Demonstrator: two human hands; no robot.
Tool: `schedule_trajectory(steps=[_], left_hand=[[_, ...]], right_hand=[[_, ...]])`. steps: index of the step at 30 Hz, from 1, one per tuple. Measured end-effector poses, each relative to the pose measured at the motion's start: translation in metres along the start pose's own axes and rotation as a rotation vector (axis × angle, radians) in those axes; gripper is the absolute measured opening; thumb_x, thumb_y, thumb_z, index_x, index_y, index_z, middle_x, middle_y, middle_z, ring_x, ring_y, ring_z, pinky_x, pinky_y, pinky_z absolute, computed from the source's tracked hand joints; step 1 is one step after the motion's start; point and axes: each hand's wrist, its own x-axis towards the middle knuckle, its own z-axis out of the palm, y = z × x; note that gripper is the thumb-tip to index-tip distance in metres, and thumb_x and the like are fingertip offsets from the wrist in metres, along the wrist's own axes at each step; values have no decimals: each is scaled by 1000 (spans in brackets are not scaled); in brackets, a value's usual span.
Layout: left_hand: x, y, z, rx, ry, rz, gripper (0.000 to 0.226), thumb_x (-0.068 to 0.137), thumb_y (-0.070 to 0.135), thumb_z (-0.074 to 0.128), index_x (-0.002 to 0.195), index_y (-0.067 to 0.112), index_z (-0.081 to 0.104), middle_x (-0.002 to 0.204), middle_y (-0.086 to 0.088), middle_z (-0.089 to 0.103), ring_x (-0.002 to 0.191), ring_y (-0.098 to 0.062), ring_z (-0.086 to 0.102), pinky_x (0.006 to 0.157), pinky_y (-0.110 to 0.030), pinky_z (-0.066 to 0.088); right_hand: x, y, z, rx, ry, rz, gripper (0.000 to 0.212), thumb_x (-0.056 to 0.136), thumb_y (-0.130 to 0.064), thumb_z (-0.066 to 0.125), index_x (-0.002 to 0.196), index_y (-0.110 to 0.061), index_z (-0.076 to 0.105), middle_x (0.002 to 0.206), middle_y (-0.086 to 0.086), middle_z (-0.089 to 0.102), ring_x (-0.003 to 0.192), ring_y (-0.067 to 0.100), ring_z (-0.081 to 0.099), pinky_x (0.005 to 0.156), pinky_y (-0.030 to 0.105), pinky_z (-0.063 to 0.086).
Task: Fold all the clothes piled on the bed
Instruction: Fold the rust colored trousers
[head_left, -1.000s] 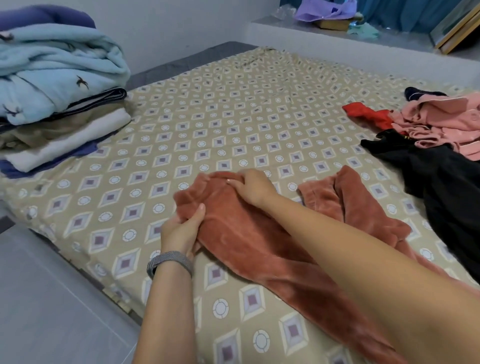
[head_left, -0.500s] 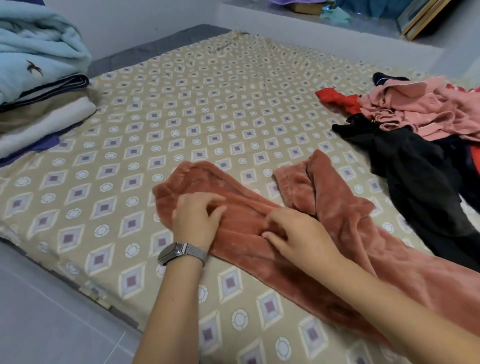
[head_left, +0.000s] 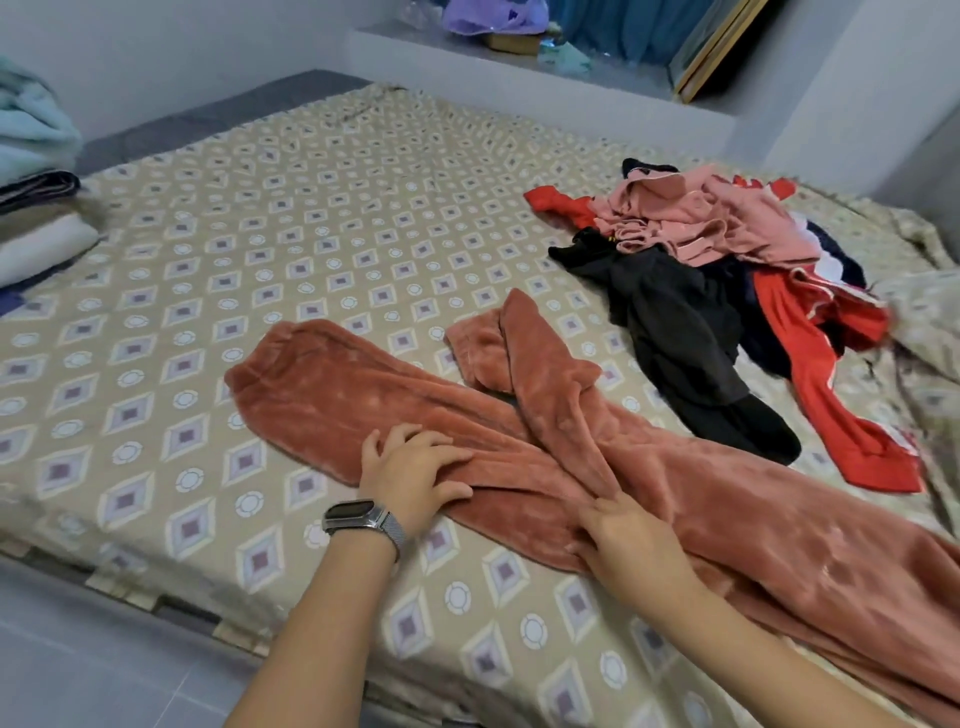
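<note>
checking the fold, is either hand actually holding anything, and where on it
The right hand pinches the rust fleece pants where the two legs cross. The left hand only rests flat on one leg.

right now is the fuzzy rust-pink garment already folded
No, the fuzzy rust-pink garment lies spread out long across the patterned bed.

Open patterned beige bedsheet (head_left: 291, 218) spans left and centre, passable. Rust-pink fleece trousers (head_left: 363, 395) lie diagonally across the near side. Heap of pink, red and black clothes (head_left: 717, 260) blocks far right. Stack of folded blankets (head_left: 36, 218) occupies the left edge.
</note>
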Motion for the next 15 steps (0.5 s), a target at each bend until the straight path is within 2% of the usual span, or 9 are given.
schedule_trajectory(steps=[2, 3, 5, 6, 8, 10, 11, 13, 15], left_hand=[[-4, 2, 9, 42, 13, -25, 29, 91, 51, 51, 120, 50, 57, 140, 23, 45, 138, -10, 25, 116, -49, 6], [-6, 1, 12, 18, 54, -53, 23, 94, 45, 51, 114, 47, 61, 137, 23, 49, 137, -9, 29, 117, -49, 8], [-7, -3, 14, -47, 172, -115, 19, 97, 35, 49, 107, 40, 65, 129, 18, 58, 136, -12, 37, 116, -51, 12], [-7, -3, 14, -68, 223, -159, 22, 99, 33, 46, 107, 37, 66, 128, 14, 60, 136, -15, 38, 116, -52, 13], [-6, 1, 13, -68, 252, -257, 28, 101, 30, 39, 114, 34, 64, 135, 9, 56, 139, -19, 35, 115, -55, 14], [-7, 9, 13, -1, 155, -300, 34, 101, 25, 36, 128, 33, 55, 150, 7, 41, 145, -21, 23, 115, -58, 14], [-7, 16, 13, 36, 100, -280, 40, 98, 22, 38, 135, 33, 48, 155, 5, 32, 147, -20, 17, 116, -57, 13], [-8, 34, 12, 44, 51, -143, 52, 93, 21, 43, 143, 33, 37, 159, 3, 22, 148, -19, 12, 118, -54, 9], [-12, 62, 13, -3, -10, -6, 55, 94, 26, 43, 146, 36, 31, 159, 4, 22, 147, -16, 16, 119, -52, 6]], right_hand=[[-7, 2, 9, 77, 108, -81, 24, 70, -26, 80, 90, -21, 68, 77, -6, 65, 80, 17, 63, 58, 29, 49], [-12, 1, 7, 189, 153, -110, 13, 80, -29, 71, 88, -20, 66, 78, -6, 65, 80, 17, 60, 63, 29, 47], [-19, 1, 1, 432, 209, -105, 19, 92, -35, 52, 90, -20, 64, 85, -6, 65, 82, 14, 55, 74, 29, 45], [-23, 2, -2, 495, 219, -96, 21, 93, -33, 49, 94, -20, 66, 89, -7, 66, 84, 14, 56, 77, 29, 46], [-32, 6, -4, 467, 129, -163, 27, 91, -25, 48, 110, -24, 67, 107, -8, 68, 99, 15, 60, 88, 31, 47], [-46, 18, 1, 367, 4, -211, 43, 86, -25, 51, 128, -32, 57, 128, -12, 61, 119, 11, 54, 100, 31, 42], [-54, 27, 2, 320, -3, -193, 49, 83, -27, 56, 132, -34, 54, 133, -13, 59, 123, 10, 51, 102, 31, 40], [-72, 50, 3, 244, 58, -99, 56, 74, -32, 68, 128, -32, 57, 125, -13, 63, 117, 12, 57, 97, 29, 44], [-87, 71, 5, 143, 87, 34, 56, 60, -36, 80, 114, -30, 66, 103, -12, 71, 92, 12, 68, 73, 26, 53]])
